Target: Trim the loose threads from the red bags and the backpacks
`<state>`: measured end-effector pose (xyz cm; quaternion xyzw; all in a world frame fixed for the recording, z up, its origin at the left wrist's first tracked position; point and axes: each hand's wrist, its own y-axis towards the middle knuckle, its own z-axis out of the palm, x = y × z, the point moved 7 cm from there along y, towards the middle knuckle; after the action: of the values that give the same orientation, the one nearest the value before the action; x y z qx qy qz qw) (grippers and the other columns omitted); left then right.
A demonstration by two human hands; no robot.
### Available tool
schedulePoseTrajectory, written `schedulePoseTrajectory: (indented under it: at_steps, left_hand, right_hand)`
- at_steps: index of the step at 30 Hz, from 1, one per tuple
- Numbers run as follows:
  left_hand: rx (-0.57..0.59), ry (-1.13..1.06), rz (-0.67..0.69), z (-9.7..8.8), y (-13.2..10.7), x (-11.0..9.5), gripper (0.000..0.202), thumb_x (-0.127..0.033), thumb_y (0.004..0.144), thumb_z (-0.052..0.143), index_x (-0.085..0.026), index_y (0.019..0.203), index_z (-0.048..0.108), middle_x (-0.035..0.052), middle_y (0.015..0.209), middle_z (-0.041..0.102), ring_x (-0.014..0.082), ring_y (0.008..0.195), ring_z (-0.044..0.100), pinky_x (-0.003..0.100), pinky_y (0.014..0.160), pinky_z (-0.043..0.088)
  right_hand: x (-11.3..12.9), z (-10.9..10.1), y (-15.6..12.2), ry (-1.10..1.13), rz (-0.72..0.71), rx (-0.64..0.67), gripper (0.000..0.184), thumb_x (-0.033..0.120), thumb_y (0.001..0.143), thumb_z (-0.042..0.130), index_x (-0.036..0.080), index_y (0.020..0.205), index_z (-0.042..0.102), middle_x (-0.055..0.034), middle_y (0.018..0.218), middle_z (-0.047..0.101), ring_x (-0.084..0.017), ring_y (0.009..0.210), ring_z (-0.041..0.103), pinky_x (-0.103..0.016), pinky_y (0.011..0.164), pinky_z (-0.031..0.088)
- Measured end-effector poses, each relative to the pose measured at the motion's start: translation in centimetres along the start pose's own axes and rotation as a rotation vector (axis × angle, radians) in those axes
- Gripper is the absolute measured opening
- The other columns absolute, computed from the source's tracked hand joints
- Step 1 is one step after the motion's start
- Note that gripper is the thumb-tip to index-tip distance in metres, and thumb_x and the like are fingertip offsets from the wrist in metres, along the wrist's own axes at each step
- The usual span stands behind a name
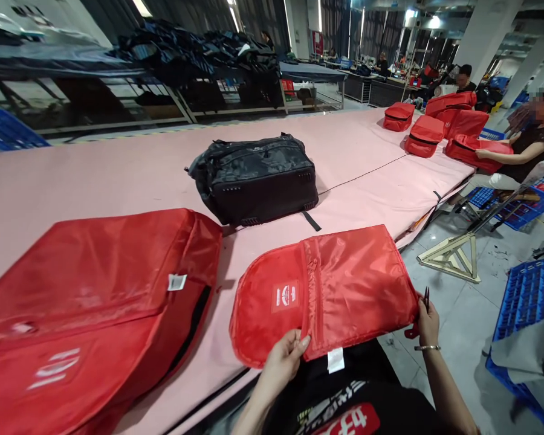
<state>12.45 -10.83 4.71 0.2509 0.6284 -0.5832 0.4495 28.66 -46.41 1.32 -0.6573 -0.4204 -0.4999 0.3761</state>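
Note:
A flat red fabric bag panel point(362, 284) is held up over the table's near edge. It has a rounded left end, a zip across it, a printed patch and a white label point(335, 360) hanging from its lower edge. My left hand point(286, 356) pinches that lower edge near the zip, thumb on top. At the right corner, my right hand point(428, 323) grips the panel. Dark pointed tips of a small tool, seemingly thread snips point(427, 296), stick up from the same hand; its handle is hidden.
On the pink-covered table point(131, 175) lie a large red bag point(104, 272) at left and a black camouflage duffel bag point(263, 181) behind. Farther right, a seated person point(535, 136) handles one of several red bags point(424, 136). A blue crate point(526, 314) stands on the floor at right.

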Motion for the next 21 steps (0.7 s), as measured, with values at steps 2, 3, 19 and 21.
schedulePoseTrajectory:
  at_steps: [2, 3, 19, 21]
  left_hand:
    - [-0.023, -0.002, -0.004, -0.2, 0.0, 0.3, 0.06, -0.075, 0.054, 0.062, -0.021, 0.07, 0.041, -0.0138, 0.04, 0.02, 0.0038, 0.033, 0.015, 0.018, 0.037, 0.012]
    - [-0.044, 0.009, 0.007, -0.4, -0.1, 0.2, 0.059, -0.074, 0.056, 0.062, -0.02, 0.072, 0.043, -0.0133, 0.04, 0.022, 0.0041, 0.034, 0.018, 0.018, 0.037, 0.014]
    - [-0.774, 0.417, 0.115, -15.2, -2.6, 0.1, 0.067, -0.064, 0.06, 0.057, -0.015, 0.105, 0.057, 0.0132, 0.1, 0.065, 0.0288, 0.086, 0.064, 0.041, 0.075, 0.052]
    - [-0.746, 0.412, 0.056, -15.5, -2.2, 1.6, 0.063, -0.061, 0.063, 0.056, -0.016, 0.107, 0.057, 0.0117, 0.101, 0.066, 0.0277, 0.085, 0.065, 0.041, 0.078, 0.052]
  right_hand:
    - [-0.1, 0.1, -0.2, 0.016, 0.045, 0.007, 0.058, 0.051, 0.072, 0.053, 0.008, 0.109, 0.065, -0.0083, 0.097, 0.068, -0.019, 0.088, 0.06, -0.027, 0.075, 0.047]
    - [0.0, 0.2, -0.2, 0.021, 0.056, 0.009, 0.057, 0.05, 0.072, 0.053, 0.008, 0.109, 0.066, -0.0078, 0.098, 0.068, -0.019, 0.09, 0.059, -0.026, 0.076, 0.046]
    - [0.5, 0.2, -0.9, 0.075, 0.126, 0.006, 0.058, 0.047, 0.069, 0.056, 0.006, 0.109, 0.065, 0.0016, 0.064, 0.058, -0.007, 0.049, 0.039, -0.019, 0.045, 0.035]
    - [0.4, 0.3, -0.9, 0.101, 0.148, 0.009, 0.06, 0.048, 0.067, 0.057, 0.006, 0.11, 0.065, 0.0029, 0.061, 0.056, -0.006, 0.046, 0.037, -0.019, 0.043, 0.033]
